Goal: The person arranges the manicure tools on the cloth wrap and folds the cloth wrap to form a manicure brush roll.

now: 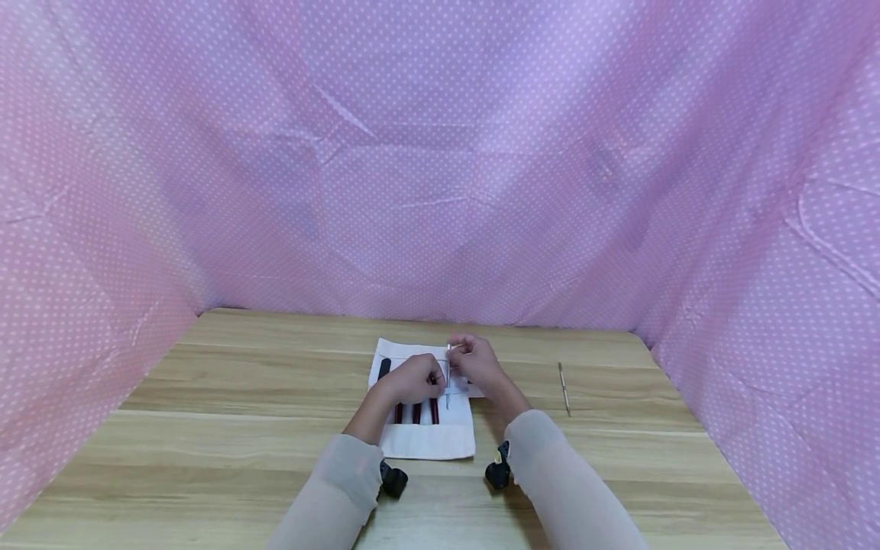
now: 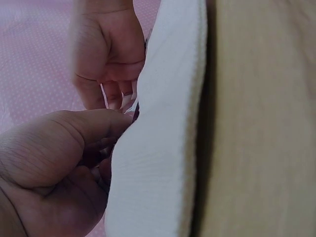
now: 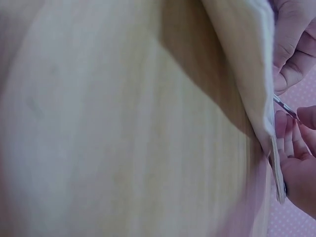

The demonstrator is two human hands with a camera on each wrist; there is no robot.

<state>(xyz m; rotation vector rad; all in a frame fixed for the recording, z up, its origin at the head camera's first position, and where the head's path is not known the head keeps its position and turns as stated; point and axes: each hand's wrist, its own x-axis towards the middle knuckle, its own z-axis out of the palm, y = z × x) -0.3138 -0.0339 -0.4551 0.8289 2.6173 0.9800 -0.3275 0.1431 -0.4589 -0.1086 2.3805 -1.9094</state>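
A white cloth tool pouch (image 1: 428, 443) lies on the table, with several dark red handles (image 1: 416, 415) and a black handle (image 1: 384, 369) in it. My right hand (image 1: 479, 363) pinches a slim metal tool (image 1: 448, 374) between thumb and fingers over the pouch's right part. Its thin lower end points toward me. Just left of the tool, my left hand (image 1: 415, 378) has curled fingers and pinches the pouch's cloth. In the left wrist view, the pouch edge (image 2: 163, 123) hides the left fingertips. The metal tool (image 3: 286, 106) also shows between the hands in the right wrist view.
Another slim metal tool (image 1: 564, 389) lies apart on the wooden table (image 1: 234, 397), right of the pouch. A pale flap (image 1: 476, 391) sticks out at the pouch's right side. Pink dotted cloth (image 1: 440, 191) hangs behind and beside the table.
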